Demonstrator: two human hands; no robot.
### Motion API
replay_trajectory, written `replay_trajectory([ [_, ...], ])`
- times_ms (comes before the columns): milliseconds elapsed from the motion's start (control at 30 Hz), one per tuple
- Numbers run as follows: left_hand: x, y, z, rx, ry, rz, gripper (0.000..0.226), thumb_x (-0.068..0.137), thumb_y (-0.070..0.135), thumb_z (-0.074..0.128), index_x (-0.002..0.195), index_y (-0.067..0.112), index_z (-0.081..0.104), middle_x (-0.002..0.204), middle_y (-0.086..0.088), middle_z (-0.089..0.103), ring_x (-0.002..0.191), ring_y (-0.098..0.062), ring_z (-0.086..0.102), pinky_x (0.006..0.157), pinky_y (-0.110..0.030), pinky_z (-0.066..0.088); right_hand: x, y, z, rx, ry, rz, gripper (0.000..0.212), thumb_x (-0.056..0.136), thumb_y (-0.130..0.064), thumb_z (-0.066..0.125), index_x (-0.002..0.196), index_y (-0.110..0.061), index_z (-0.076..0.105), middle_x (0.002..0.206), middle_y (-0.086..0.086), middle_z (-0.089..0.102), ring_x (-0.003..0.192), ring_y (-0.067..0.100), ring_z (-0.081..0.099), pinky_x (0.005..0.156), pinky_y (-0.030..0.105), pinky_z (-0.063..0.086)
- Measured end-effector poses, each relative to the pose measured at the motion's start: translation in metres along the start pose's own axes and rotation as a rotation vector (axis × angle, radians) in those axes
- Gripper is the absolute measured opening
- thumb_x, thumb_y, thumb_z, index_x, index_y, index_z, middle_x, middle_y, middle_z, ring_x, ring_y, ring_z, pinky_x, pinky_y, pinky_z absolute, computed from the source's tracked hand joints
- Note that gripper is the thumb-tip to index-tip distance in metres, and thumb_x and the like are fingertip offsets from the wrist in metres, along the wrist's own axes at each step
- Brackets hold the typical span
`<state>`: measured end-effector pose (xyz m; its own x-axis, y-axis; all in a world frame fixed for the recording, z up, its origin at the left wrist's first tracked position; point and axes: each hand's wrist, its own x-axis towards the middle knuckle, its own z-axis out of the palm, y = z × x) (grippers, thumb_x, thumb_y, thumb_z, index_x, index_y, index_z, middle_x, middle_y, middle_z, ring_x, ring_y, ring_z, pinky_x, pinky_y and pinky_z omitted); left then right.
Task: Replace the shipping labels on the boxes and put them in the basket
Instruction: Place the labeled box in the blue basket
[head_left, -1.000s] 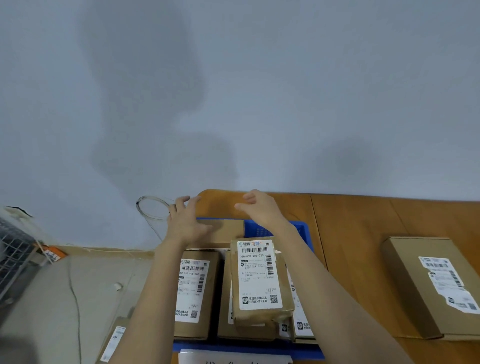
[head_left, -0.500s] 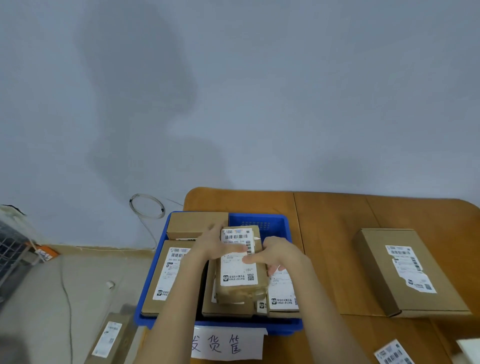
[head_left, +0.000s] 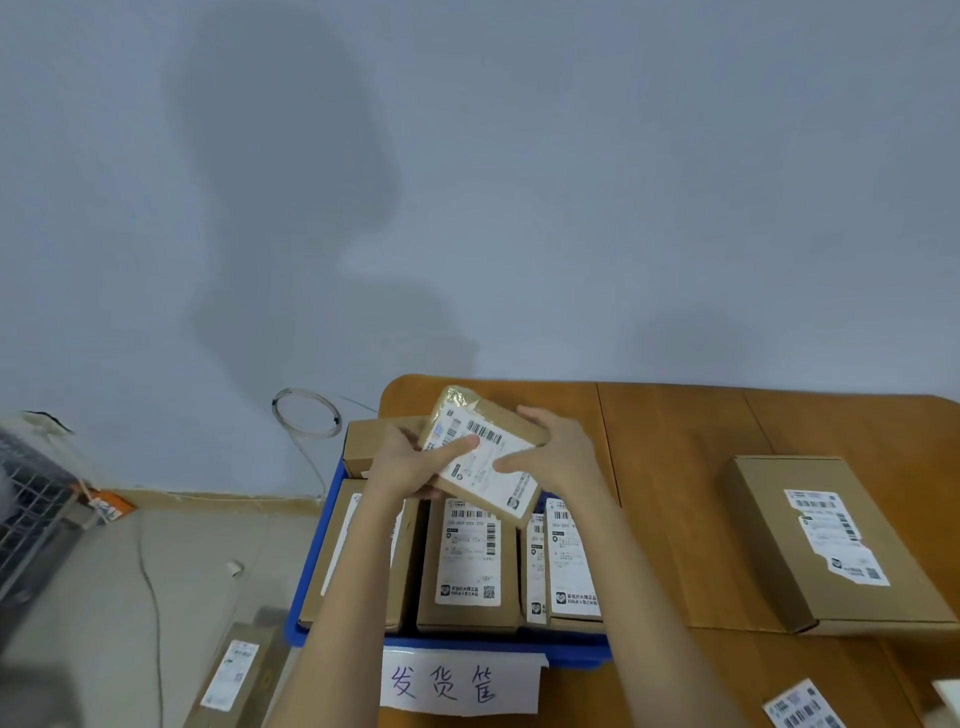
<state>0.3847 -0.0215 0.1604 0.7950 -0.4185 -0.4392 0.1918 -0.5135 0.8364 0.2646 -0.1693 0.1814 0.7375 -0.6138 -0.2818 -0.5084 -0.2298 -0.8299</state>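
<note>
A blue basket (head_left: 311, 613) sits at the wooden table's left end, filled with several brown labelled boxes (head_left: 467, 566). Above it I hold a small brown box (head_left: 498, 431) with a white shipping label, tilted, its far end raised. My left hand (head_left: 410, 462) grips its left side with the thumb across the label. My right hand (head_left: 556, 457) grips its right side, thumb on the label. A larger flat box (head_left: 826, 545) with a torn white label lies on the table to the right.
A paper sign with handwriting (head_left: 457, 683) hangs on the basket's front. A loose label sheet (head_left: 802, 709) lies at the table's near right. On the floor at left are another labelled box (head_left: 234, 675), a cable (head_left: 306, 421) and a wire rack (head_left: 31, 514).
Both hands have taken the small top box off the stack in the basket, lifted it and tilted it. The view has moved closer.
</note>
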Motion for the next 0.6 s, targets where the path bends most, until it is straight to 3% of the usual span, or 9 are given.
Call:
replay_trajectory([
  [67, 0.0, 0.009, 0.005, 0.017, -0.005, 0.102, 0.083, 0.075, 0.04, 0.084, 0.136, 0.013, 0.034, 0.093, -0.002, 0.07, 0.079, -0.021, 0.073, 0.06, -0.033, 0.06, 0.003, 0.002, -0.009, -0.002, 0.122, -0.047, 0.092, 0.063, -0.011, 0.088, 0.143, -0.021, 0.044, 0.14, 0.007, 0.044, 0.112, 0.015, 0.053, 0.082, 0.022, 0.049],
  [133, 0.002, 0.016, 0.012, 0.073, -0.017, 0.2, 0.078, 0.077, 0.046, 0.08, 0.138, 0.014, 0.043, 0.099, -0.001, 0.073, 0.084, -0.023, 0.074, 0.074, -0.043, 0.062, 0.004, 0.004, -0.019, 0.001, 0.187, -0.084, 0.09, 0.064, -0.01, 0.088, 0.143, -0.018, 0.044, 0.135, 0.004, 0.049, 0.107, 0.009, 0.05, 0.081, 0.015, 0.045],
  [233, 0.009, 0.021, 0.029, 0.16, 0.02, 0.292, 0.071, 0.077, 0.058, 0.075, 0.132, 0.017, 0.056, 0.108, 0.005, 0.072, 0.091, -0.014, 0.071, 0.084, -0.042, 0.06, 0.009, 0.01, -0.029, 0.051, 0.254, -0.135, 0.088, 0.063, -0.008, 0.088, 0.14, -0.019, 0.047, 0.128, 0.001, 0.058, 0.111, 0.016, 0.058, 0.091, 0.029, 0.054],
  [300, 0.013, 0.019, 0.042, 0.219, 0.082, 0.313, 0.088, 0.062, 0.083, 0.066, 0.126, 0.022, 0.06, 0.107, 0.01, 0.072, 0.094, -0.012, 0.069, 0.086, -0.041, 0.058, 0.013, 0.017, -0.033, 0.052, 0.298, -0.151, 0.087, 0.061, -0.008, 0.089, 0.137, -0.026, 0.049, 0.122, -0.003, 0.061, 0.111, 0.019, 0.06, 0.091, 0.038, 0.055],
  [400, 0.035, -0.001, 0.059, 0.289, 0.114, 0.316, 0.101, 0.051, 0.099, 0.049, 0.123, 0.029, 0.061, 0.101, 0.012, 0.073, 0.1, -0.016, 0.067, 0.088, -0.043, 0.056, 0.021, 0.029, -0.035, -0.044, 0.334, -0.147, 0.085, 0.062, -0.015, 0.089, 0.135, -0.035, 0.049, 0.116, -0.009, 0.064, 0.103, 0.015, 0.064, 0.089, 0.037, 0.056],
  [500, 0.041, -0.011, 0.073, 0.348, 0.115, 0.26, 0.101, 0.056, 0.096, 0.056, 0.132, 0.03, 0.058, 0.119, 0.006, 0.065, 0.12, -0.024, 0.055, 0.101, -0.042, 0.047, 0.027, 0.046, -0.029, -0.107, 0.319, -0.109, 0.08, 0.066, -0.015, 0.087, 0.134, -0.035, 0.048, 0.12, -0.01, 0.062, 0.103, 0.013, 0.062, 0.092, 0.029, 0.053],
  [600, 0.042, -0.017, 0.082, 0.591, 0.167, 0.242, 0.091, 0.066, 0.081, 0.064, 0.137, 0.025, 0.054, 0.13, -0.001, 0.055, 0.123, -0.022, 0.044, 0.103, -0.036, 0.039, 0.035, 0.068, -0.013, -0.128, 0.289, -0.081, 0.078, 0.072, -0.006, 0.081, 0.137, -0.028, 0.045, 0.135, -0.007, 0.05, 0.105, 0.014, 0.06, 0.091, 0.028, 0.053],
])
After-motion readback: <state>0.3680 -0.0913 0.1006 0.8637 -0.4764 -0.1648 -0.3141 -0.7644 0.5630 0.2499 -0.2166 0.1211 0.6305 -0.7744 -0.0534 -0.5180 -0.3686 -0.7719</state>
